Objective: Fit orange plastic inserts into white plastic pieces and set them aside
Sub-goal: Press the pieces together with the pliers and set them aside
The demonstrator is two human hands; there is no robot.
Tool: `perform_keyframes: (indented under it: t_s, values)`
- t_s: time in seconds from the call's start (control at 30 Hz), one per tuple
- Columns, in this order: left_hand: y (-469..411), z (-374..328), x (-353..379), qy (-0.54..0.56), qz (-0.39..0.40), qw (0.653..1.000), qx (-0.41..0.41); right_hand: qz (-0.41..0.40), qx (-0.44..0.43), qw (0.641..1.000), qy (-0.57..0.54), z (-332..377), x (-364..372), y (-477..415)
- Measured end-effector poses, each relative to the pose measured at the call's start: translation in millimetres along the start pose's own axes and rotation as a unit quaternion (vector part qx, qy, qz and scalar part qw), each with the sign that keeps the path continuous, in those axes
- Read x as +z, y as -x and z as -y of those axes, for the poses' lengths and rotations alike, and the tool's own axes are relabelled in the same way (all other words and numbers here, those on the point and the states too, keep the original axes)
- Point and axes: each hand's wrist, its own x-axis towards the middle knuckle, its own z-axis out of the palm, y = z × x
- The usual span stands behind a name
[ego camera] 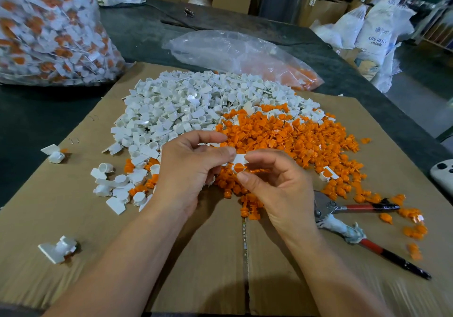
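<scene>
Both hands meet over the front of the heaps. My left hand (193, 167) pinches a white plastic piece (237, 159) between thumb and fingers. My right hand (274, 182) pinches the same piece from the right, with an orange insert (239, 168) showing at its underside between my fingertips. Behind my hands lie a big heap of white pieces (186, 106) on the left and a heap of orange inserts (289, 140) on the right, all on a flattened cardboard sheet (196, 255).
Two assembled pieces lie at the left, one (56, 154) farther and one (58, 248) nearer. Red-handled cutters (355, 221) lie at the right. A large bag of finished pieces (49, 27) stands back left. A clear bag (240, 54) lies behind the heaps.
</scene>
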Motion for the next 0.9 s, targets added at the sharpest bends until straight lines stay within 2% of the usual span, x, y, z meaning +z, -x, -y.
perform_keyframes:
  t_s: [0.3, 0.47, 0.6, 0.9]
  values:
    - [1.4, 1.4, 2.0, -0.021, 0.007, 1.0, 0.007, -0.004, -0.042, 0.996, 0.074, -3.5, 2.0, -0.1]
    - [2.0, 0.8, 2.5, -0.066, 0.045, 0.997, -0.019, -0.004, -0.022, 0.999, 0.044, -5.2, 0.2, -0.9]
    - [4.7, -0.3, 3.2, -0.096, 0.062, 0.993, 0.001, -0.007, -0.018, 0.999, 0.034, -5.1, -1.9, -0.2]
    - [4.4, 2.2, 5.5, -0.058, 0.051, 0.997, -0.012, -0.018, -0.019, 0.999, 0.04, -5.1, -0.3, -1.9]
